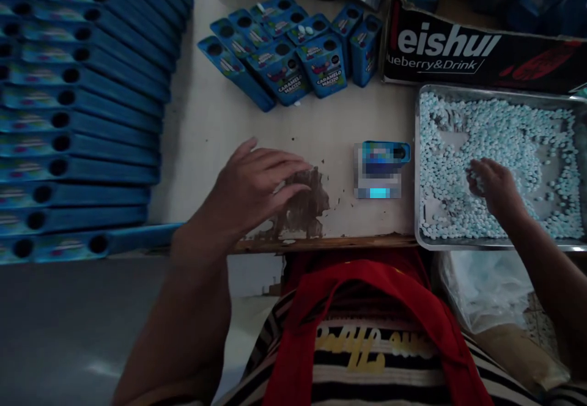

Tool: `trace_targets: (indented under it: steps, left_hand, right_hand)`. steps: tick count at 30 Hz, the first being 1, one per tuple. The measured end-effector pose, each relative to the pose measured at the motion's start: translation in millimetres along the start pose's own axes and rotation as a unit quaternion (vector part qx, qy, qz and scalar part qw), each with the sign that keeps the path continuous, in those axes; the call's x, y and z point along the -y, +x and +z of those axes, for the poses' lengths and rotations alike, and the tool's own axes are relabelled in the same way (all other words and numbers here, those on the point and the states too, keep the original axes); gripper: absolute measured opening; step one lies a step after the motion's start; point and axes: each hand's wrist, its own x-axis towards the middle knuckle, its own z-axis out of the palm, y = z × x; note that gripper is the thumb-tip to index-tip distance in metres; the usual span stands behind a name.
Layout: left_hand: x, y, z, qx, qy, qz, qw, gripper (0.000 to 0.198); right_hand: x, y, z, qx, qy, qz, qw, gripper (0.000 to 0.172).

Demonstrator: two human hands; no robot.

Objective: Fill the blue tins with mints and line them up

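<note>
My left hand [263, 180] hovers over the worn patch near the table's front edge, fingers stretched out and holding nothing. Over at the right, my right hand [496, 187] reaches into a metal tray [418, 167] of small pale blue candies [495, 131]. Its fingers are curled around some of the candies. Between the hands, close to the tray, a blue candy box [386, 151] with a dark round hole rests on a small device with a lit display [378, 192], which is pixelated.
Long rows of blue boxes [123, 100] are stacked at the left. Several more boxes [321, 66] stand at the back middle, a few white candies on one. A black printed carton [458, 57] holding blue boxes sits behind the tray. A clear plastic bag [481, 290] lies below the tray.
</note>
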Motion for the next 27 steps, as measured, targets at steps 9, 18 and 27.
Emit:
trace_targets:
  steps: [9,18,27]
  left_hand:
    - [-46.8,58.6,47.6,-0.036,-0.254,-0.079,0.963,0.066]
    - [-59.9,69.3,65.3,-0.044,-0.293,-0.074,0.952,0.068]
    - [-39.3,44.8,62.3,-0.092,-0.299,-0.11,0.943,0.063]
  right_hand:
    - [24.5,-9.1,2.9,0.073,0.368,0.124,0.918,0.041]
    - [54.3,-7.9,29.9,0.102,0.513,0.186,0.832,0.024]
    - [65.3,-1.1,32.1,0.121,0.506,0.199,0.83,0.019]
